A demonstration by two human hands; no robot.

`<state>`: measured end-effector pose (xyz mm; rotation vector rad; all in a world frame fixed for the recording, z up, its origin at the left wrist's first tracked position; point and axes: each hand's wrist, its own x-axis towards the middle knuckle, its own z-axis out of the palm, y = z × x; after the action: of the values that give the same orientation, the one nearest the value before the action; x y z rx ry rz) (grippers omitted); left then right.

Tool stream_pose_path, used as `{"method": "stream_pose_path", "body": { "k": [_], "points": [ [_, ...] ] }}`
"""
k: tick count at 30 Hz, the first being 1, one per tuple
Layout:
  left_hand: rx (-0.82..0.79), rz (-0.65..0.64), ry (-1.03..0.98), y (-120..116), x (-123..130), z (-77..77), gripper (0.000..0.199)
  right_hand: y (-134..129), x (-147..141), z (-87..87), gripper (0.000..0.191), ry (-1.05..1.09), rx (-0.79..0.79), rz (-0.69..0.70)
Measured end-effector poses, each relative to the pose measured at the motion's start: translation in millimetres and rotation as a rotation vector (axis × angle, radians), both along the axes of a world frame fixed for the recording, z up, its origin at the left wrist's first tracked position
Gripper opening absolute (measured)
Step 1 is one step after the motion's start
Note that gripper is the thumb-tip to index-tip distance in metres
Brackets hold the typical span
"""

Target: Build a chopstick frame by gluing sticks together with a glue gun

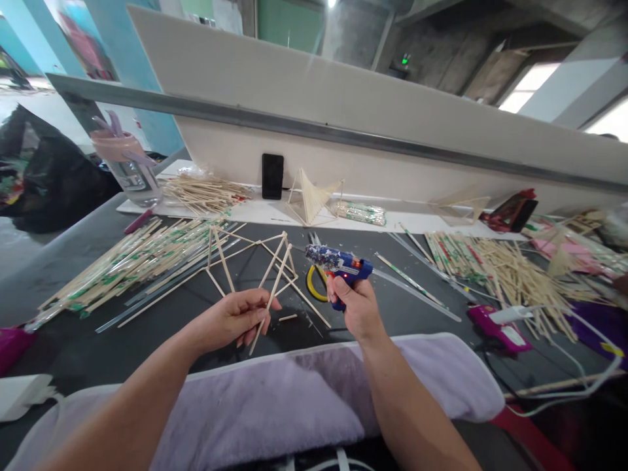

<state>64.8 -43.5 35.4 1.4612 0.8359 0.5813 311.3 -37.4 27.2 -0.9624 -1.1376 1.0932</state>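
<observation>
Along the near edge of the dark table lies a lavender plush mat (275, 412). On the left, wrapped chopsticks (142, 261) are spread out, with a loose pile of thin sticks (201, 191) beyond them and a clear jug (135, 173) with a pink lid beside that pile. At the far side a black smartphone (273, 176) leans upright against the pale partition (373, 160), left of a small fan-shaped stick model (314, 199). More sticks (524, 281) are heaped on the right, just beyond a magenta box (499, 329). Yellow-handled scissors (314, 284) lie between the two hands, partly hidden by the glue gun.

The open stick frame (260, 243) stands on the table beyond the left hand (243, 317), whose fingers and thumb pinch a slanting stick (279, 277) below its upper end. The right hand (360, 304) grips the blue glue gun (343, 261) by its handle, nozzle pointing left at the frame's right-hand corner; whether they touch is unclear.
</observation>
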Motion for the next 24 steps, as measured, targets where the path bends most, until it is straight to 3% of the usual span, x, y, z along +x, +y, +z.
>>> {"method": "stream_pose_path", "body": {
  "k": [5,11,15,19,24],
  "points": [
    [-0.037,-0.042,-0.041,-0.1,-5.8,5.2,0.025,2.3,1.3,-3.1,0.033,-0.092,0.014,-0.006],
    [0.124,0.392,-0.438,4.3,-19.8,18.0,0.021,-5.8,-2.6,1.0,0.037,-0.09,0.033,0.255],
    [0.234,0.598,-0.543,9.5,-23.1,22.5,0.019,-11.5,-4.8,2.6,0.041,-0.247,0.042,0.442],
    [0.266,0.659,-0.549,9.8,-19.5,23.3,0.02,-15.0,-6.6,2.8,0.038,-0.296,0.024,0.481],
    [0.257,0.62,-0.524,8.1,-15.0,21.4,0.019,-16.7,-7.6,4.2,0.038,-0.256,-0.003,0.479]
  ]
}}
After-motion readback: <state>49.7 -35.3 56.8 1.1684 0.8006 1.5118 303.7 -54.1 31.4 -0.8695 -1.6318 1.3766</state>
